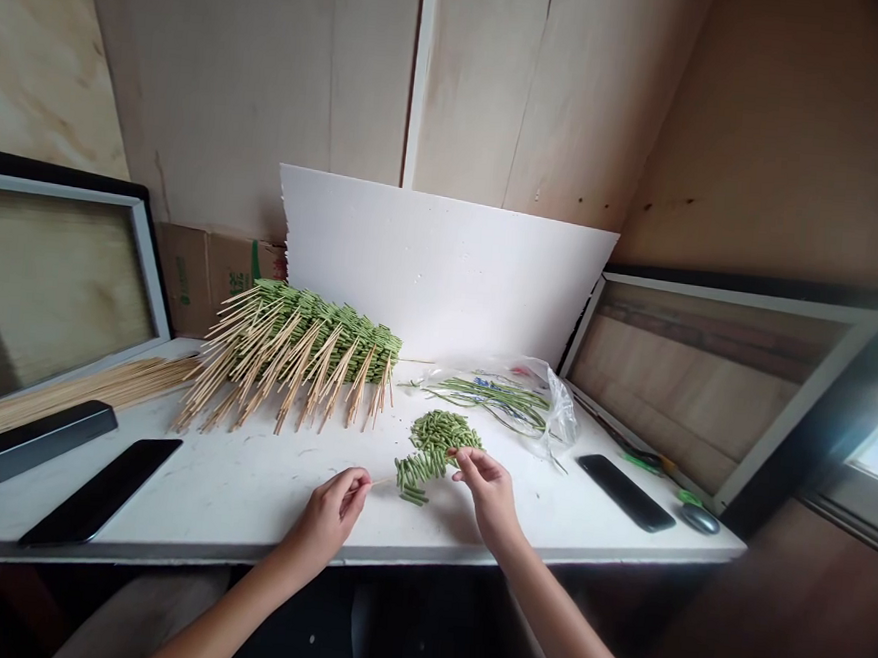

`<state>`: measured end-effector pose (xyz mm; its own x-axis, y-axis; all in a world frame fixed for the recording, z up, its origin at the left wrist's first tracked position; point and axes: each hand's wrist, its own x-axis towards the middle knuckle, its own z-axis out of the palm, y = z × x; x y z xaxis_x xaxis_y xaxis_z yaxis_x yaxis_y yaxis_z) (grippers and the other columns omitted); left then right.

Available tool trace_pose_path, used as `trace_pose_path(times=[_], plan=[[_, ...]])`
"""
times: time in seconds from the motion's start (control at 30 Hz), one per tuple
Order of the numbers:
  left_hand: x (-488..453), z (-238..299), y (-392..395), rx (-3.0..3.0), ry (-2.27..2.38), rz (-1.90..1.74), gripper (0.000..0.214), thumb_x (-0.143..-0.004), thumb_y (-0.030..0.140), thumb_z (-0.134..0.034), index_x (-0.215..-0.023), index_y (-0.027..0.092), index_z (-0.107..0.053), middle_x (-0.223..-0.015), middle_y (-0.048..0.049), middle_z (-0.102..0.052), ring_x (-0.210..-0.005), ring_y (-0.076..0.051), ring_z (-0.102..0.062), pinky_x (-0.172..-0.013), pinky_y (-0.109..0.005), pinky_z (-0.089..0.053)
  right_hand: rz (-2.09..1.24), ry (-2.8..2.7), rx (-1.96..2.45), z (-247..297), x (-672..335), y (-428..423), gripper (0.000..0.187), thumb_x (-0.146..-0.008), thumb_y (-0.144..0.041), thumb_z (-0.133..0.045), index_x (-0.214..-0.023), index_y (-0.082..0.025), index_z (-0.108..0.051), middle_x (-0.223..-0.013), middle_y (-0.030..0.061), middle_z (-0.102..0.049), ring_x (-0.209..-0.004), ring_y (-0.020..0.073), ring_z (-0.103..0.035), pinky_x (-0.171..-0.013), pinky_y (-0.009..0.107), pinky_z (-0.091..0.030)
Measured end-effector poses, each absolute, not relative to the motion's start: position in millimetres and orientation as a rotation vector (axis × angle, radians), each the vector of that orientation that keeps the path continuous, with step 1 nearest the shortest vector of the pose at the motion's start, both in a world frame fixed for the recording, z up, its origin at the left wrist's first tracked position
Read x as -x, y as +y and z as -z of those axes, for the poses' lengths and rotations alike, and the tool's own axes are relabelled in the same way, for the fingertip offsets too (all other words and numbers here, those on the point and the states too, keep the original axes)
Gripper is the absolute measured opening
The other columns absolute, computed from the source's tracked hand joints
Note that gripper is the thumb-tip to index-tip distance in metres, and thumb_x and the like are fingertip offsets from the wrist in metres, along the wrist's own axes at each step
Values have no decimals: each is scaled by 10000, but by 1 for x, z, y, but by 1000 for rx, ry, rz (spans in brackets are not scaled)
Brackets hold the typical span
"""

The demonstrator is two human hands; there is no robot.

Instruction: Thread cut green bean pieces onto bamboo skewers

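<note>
My left hand pinches the bare end of a thin wooden skewer, low over the front of the table. On that skewer sits a row of short green stalk pieces, like cut long beans, threaded crosswise. At the skewer's far end, the closed fingertips of my right hand pinch what looks like another green piece, mostly covered by the fingers. A loose pile of cut green pieces lies just behind the row. Farther left, many filled skewers are stacked, their bare ends toward me.
A clear plastic bag with long uncut green stalks lies behind the pile. Bare skewers lie at left, near a black box-like device and a black phone. Another dark phone and a mouse are at right.
</note>
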<state>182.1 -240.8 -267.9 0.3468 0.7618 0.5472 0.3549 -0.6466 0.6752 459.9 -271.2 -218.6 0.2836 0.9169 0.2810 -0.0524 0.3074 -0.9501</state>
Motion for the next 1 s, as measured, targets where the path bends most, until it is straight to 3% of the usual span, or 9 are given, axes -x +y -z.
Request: trace_pose_path(times=[0.17,0.4,0.63,0.83,1.0], plan=[[-182,265,-242,-2190,988,-1220,208,-1067,344,-459,-1029,197,-602,-801,-25,-639,-670,-142,-593,-648,-228,-484,-830,-1070,1035,223,-459,-271,326,-828,-547,-804,-880,-225,-797,-1038,94,-785,-977,277,-680,-803,357,-525],[-183,262,-244,-2163,962,-1242,201,-1054,339,-483,-1028,192,-617,-799,-26,-644,-669,-139,-606,-643,-217,-498,-879,-1040,1016,231,-445,-271,313,-793,-525,-844,-867,-223,-806,-949,60,-760,-697,181,-633,-757,358,-545],[-187,258,-246,-2108,984,-1342,209,-1040,360,-508,-1009,186,-621,-797,-27,-651,-678,-142,-639,-645,-212,-519,-922,-1143,1024,219,-460,-273,372,-805,-490,-846,-1086,-249,-816,-1184,91,-754,-713,165,-623,-824,394,-558],[-186,262,-245,-2112,997,-1345,212,-1043,365,-509,-1016,189,-625,-809,-30,-654,-689,-141,-646,-654,-214,-527,-956,-1157,995,226,-473,-266,377,-778,-467,-867,-1070,-233,-816,-1028,71,-775,-729,170,-619,-804,376,-538],[-187,265,-245,-2132,1004,-1343,199,-1038,357,-517,-1014,193,-627,-810,-25,-659,-692,-139,-651,-654,-213,-526,-1042,-911,909,228,-477,-260,399,-691,-459,-929,-991,-233,-793,-915,61,-774,-889,250,-699,-760,353,-534]])
